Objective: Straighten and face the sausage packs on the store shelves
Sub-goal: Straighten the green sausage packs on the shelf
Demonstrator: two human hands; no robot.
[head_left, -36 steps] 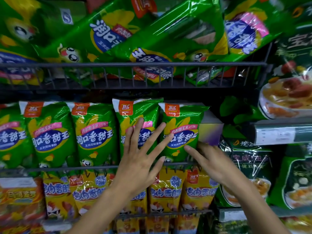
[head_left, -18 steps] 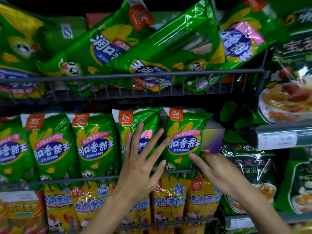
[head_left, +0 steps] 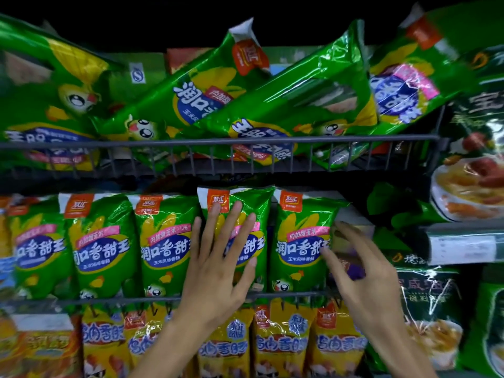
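Green packs (head_left: 301, 241) stand upright along the frame's middle shelf (head_left: 163, 299). Left hand (head_left: 218, 271) lies flat on one, fingers spread; right hand (head_left: 362, 276), fingers loosely curled, touches its neighbour's right edge.

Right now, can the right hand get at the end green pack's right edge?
Probably yes: the right hand already has fingertips at the end green pack, nothing between them.

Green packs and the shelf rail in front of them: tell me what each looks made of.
Green packs: thin glossy plastic film, judging by the bright glare streaks and crinkles; whether it is foil-lined cannot be told. The left hand lies flat on one.

Shelf rail: looks like metal wire with a dull grey coat, a straight thin bar over short uprights, with no shine.
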